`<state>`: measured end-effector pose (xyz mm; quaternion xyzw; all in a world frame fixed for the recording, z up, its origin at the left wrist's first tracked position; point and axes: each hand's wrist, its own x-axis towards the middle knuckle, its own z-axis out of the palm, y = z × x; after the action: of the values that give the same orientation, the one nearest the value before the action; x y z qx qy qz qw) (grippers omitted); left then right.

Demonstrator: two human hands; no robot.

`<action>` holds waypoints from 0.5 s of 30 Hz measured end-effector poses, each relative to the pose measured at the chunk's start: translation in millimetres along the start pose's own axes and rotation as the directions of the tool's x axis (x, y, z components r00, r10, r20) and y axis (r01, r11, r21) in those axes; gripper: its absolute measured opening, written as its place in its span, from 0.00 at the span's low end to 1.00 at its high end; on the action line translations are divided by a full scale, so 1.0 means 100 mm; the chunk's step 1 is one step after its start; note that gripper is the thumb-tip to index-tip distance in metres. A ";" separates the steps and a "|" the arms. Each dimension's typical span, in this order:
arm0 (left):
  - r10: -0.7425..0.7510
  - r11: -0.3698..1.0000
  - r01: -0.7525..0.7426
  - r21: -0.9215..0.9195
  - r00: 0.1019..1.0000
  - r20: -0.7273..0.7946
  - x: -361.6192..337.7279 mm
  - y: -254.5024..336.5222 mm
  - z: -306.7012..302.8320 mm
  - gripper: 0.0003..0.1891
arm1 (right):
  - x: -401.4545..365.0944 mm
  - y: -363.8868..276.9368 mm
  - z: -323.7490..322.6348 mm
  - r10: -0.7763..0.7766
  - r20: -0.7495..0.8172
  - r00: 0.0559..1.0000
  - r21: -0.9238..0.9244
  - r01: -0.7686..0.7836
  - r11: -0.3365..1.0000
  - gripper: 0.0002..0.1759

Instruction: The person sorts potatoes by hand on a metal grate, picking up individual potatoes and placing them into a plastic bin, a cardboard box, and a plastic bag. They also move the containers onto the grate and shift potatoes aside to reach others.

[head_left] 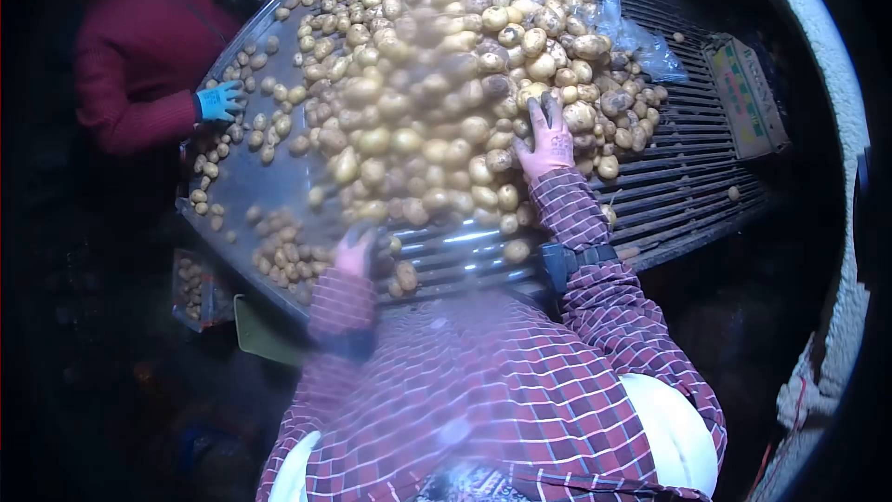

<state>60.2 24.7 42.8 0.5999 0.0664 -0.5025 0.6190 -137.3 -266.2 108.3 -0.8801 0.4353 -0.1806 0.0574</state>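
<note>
A big heap of small yellow potatoes [418,102] covers a metal roller table [688,177]. My right hand [546,141], in a pink glove, lies flat on the right side of the heap with its fingers spread over the potatoes. At the table's near edge, my left hand [358,251], also pink-gloved, is blurred by motion. It is next to a few loose potatoes [406,276]. Whether it grips anything cannot be made out. Both my sleeves are red plaid.
A co-worker in a red sweater stands at the far left, with blue-gloved hands [220,100] among scattered potatoes. A clear plastic bag [636,37] and a cardboard box [748,98] lie at the table's right. A small crate of potatoes [190,288] sits below the left edge.
</note>
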 end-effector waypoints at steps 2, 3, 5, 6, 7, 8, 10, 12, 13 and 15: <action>-0.003 0.996 0.012 -0.092 0.996 0.091 -0.06 0.03 -0.13 0.14 | -0.08 -0.07 -0.14 0.047 0.068 0.997 0.123 -0.055 0.991 0.37; 0.045 0.997 -0.041 -0.061 0.997 0.070 -0.05 0.02 -0.19 0.15 | -0.16 -0.11 -0.19 0.069 0.100 0.993 0.196 -0.088 0.977 0.37; 0.144 0.990 -0.144 0.010 0.989 0.040 -0.03 0.07 -0.25 0.15 | -0.33 -0.24 -0.34 0.116 0.163 0.980 0.335 -0.166 0.928 0.35; 0.136 0.991 -0.136 0.007 0.990 0.026 0.00 0.08 -0.32 0.15 | -0.48 -0.40 -0.44 0.151 0.172 0.973 0.362 -0.205 0.909 0.33; 0.144 0.985 -0.150 0.084 0.986 0.079 0.29 -0.07 -0.53 0.12 | -0.67 -0.39 -0.28 0.154 0.224 0.962 0.430 -0.239 0.871 0.32; 0.254 0.943 -0.268 0.199 0.963 0.093 0.46 -0.08 -0.64 0.12 | -0.77 -0.44 -0.30 0.149 0.281 0.948 0.444 -0.266 0.856 0.31; 0.453 0.778 -0.447 0.441 0.886 0.099 0.78 0.00 -0.81 0.12 | -0.99 -0.49 -0.19 0.173 0.368 0.914 0.372 -0.315 0.873 0.32; 0.503 0.774 -0.465 0.430 0.864 0.027 0.97 0.26 -0.70 0.14 | -1.10 -0.68 -0.30 0.227 0.436 0.871 0.383 -0.407 0.829 0.34; 0.447 0.862 -0.421 0.281 0.894 -0.032 0.90 0.44 -0.59 0.15 | -1.15 -0.73 -0.37 0.258 0.468 0.845 0.382 -0.457 0.803 0.35; 0.669 0.577 -0.746 0.334 0.666 0.331 0.44 0.83 -0.31 0.33 | -1.27 -0.62 -0.36 0.202 0.381 0.902 0.423 -0.364 0.830 0.41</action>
<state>156.0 7.4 60.1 0.6548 -0.3476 -0.2623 0.6177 -175.1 -126.2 123.5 -0.7792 0.4880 -0.1277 0.3720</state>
